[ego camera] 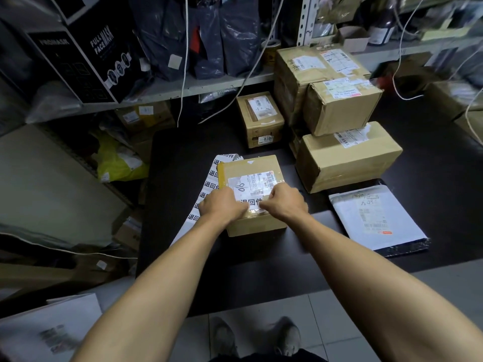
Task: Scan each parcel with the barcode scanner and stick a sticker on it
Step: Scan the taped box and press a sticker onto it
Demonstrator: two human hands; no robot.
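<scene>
Sticker: you are pressing the sticker (251,202) flat between your fingers, on the parcel (252,194).
Left hand (222,203): fingers curled, pinning its left end.
Right hand (285,202): fingers curled, pinning its right end.
Parcel: sitting on the tabletop (261,265) under both hands.

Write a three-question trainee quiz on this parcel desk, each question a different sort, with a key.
1. True or false: both hands, left hand and right hand, are on the sticker on top of the cardboard box.
2. Multiple choice: the strip of stickers lies (A) left of that box, partly under it, (B) on the white mailer bag, (C) on the shelf.
3. Fill in: the white mailer bag lies to the ____ of the box.

Key: 1 true; 2 A; 3 right.
</scene>
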